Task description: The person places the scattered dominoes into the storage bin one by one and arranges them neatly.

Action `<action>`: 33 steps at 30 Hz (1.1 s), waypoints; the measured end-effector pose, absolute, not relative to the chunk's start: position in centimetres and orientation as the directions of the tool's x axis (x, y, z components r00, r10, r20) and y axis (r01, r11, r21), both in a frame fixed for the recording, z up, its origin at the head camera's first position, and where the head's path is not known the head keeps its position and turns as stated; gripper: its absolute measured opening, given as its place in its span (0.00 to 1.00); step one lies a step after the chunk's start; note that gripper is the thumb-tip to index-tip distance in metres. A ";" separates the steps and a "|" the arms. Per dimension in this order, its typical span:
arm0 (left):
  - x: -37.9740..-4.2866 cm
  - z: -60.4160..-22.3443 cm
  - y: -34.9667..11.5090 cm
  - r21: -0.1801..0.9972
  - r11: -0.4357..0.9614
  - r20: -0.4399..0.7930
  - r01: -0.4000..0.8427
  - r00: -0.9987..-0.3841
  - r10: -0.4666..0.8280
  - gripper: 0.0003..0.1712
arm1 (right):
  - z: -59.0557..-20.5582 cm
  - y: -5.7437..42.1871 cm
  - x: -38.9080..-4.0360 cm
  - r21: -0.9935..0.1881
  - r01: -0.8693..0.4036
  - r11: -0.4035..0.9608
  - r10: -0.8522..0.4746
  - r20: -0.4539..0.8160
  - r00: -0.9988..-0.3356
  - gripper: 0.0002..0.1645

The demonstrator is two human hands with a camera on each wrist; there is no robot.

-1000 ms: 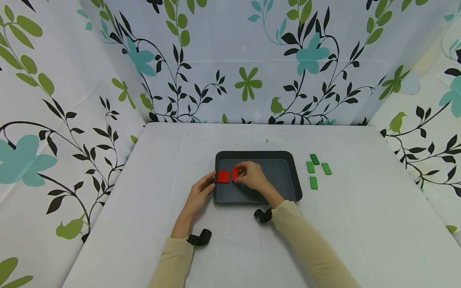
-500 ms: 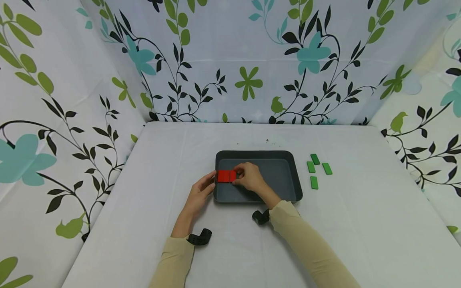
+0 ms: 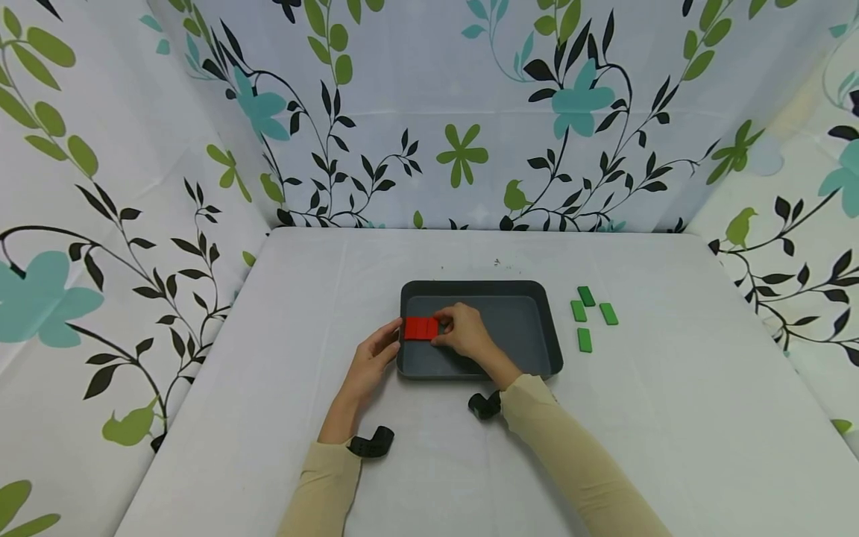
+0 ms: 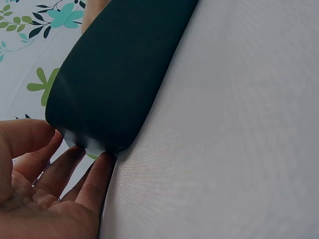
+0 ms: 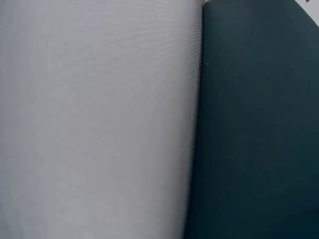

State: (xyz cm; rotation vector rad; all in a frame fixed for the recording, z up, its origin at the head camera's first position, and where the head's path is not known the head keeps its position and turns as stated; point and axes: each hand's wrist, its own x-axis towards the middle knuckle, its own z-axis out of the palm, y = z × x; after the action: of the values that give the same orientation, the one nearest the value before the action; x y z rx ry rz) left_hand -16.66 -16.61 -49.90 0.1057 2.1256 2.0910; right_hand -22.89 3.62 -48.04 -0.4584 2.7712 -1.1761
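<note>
In the head view, a dark grey tray (image 3: 517, 335) lies on the table. Three red tiles (image 3: 415, 328) stand side by side in a row near its left wall. My right hand (image 3: 467, 333) reaches into the tray and pinches the rightmost red tile (image 3: 432, 327) between thumb and fingers, right against its neighbour. At the tray's left side is my left hand (image 3: 365, 364). The left wrist view has the fingertips of that left hand (image 4: 55, 184) touching the outer wall of the tray (image 4: 109, 74). The right wrist view holds only the tray's outside (image 5: 259, 124) and the tablecloth; the hand is out of it.
Several green tiles (image 3: 585, 341) lie loose on the white tablecloth (image 3: 671, 418) to the right of the tray. A patterned curtain (image 3: 429, 112) hangs around the back and sides. Small specks (image 3: 497, 262) dot the cloth behind the tray.
My right hand has slid the third red tile left, closing the gap to the other two. It has hardly moved in the last half second. The left hand has stayed in place.
</note>
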 end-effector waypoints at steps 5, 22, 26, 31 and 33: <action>-16.6 -49.9 -16.6 0.998 0.023 -0.063 -0.061 -0.985 0.161 0.27 | -47.8 4.1 -22.7 -0.732 -0.240 0.637 -0.319 0.032 -0.947 0.30; -16.7 -50.1 -16.7 0.998 0.014 -0.059 -0.057 -0.985 0.160 0.27 | -42.8 15.9 -20.2 -0.788 -0.315 0.530 -0.250 0.210 -0.945 0.33; -16.8 -50.1 -16.7 0.998 0.015 -0.068 -0.067 -0.986 0.153 0.27 | -43.0 20.2 -20.3 -0.773 -0.247 0.584 -0.168 0.183 -0.969 0.32; -16.7 -50.1 -16.6 0.997 0.018 -0.077 -0.075 -0.986 0.147 0.27 | -44.4 24.7 -20.2 -0.748 -0.130 0.651 -0.082 0.101 -0.991 0.33; -16.7 -50.1 -16.6 0.997 0.017 -0.076 -0.075 -0.986 0.149 0.27 | -45.0 25.9 -20.0 -0.736 -0.077 0.672 -0.061 0.048 -0.997 0.33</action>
State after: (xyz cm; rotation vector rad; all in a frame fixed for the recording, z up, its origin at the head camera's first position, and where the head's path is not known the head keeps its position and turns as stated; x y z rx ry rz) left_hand -16.71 -16.60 -50.11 0.0786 2.1195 2.0956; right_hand -20.01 25.92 -45.01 -0.1193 2.8899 -1.2739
